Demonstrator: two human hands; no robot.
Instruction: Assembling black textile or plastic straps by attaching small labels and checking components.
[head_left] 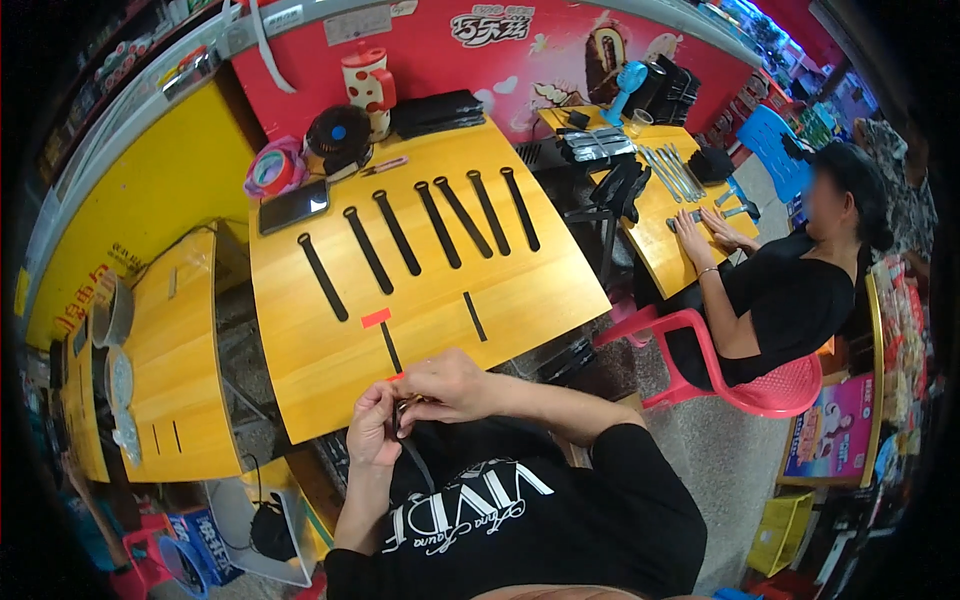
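Note:
At the near edge of the yellow table [540, 300], my left hand [372, 428] and my right hand [447, 385] are closed together on a narrow dark strap [419, 464]. Its lower end hangs in front of my shirt, and my fingers hide much of it. A bit of red shows at my fingertips. Just beyond, a plain black strip [391, 346] lies with a red rectangular piece [376, 317] at its far end. Another short black strip [474, 316] lies to the right. Farther back, several black straps [438, 224] with a ring-like end lie in a row.
Along the table's back are a phone [294, 208], a roll of tape [270, 172], a small black fan [340, 136], a spotted jug [368, 88] and a cutter [385, 166]. At right, a person [770, 290] on a pink chair [770, 390] handles strips at another table.

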